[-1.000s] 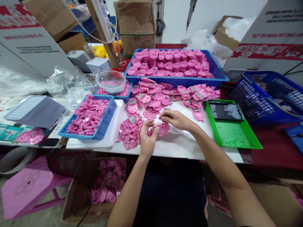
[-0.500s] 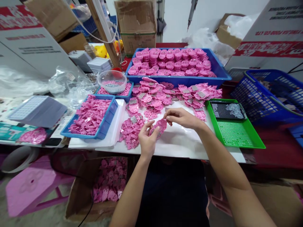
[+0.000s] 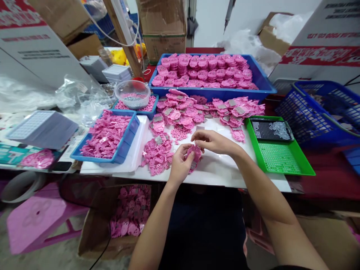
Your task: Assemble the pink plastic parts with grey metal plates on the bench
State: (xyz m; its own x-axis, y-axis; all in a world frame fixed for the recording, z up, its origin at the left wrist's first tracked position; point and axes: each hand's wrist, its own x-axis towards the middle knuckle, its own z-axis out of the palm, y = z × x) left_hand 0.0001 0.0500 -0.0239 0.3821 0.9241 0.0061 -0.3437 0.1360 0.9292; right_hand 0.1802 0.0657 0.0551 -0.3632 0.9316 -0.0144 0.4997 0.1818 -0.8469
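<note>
My left hand (image 3: 180, 162) clamps a scalloped pink plastic piece (image 3: 195, 151) over the white work surface's (image 3: 219, 170) near middle; my right hand (image 3: 210, 141) curls by the piece's far edge, whether gripping I cannot tell.

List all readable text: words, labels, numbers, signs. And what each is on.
"FOOD CO.,LTD.": red print on the right white carton panel; letters before it unclear.
Same panel, dark lines and red band: too blurred.
Left white carton panel, print: too blurred.
Brown carton, faint marks: too small.
</note>
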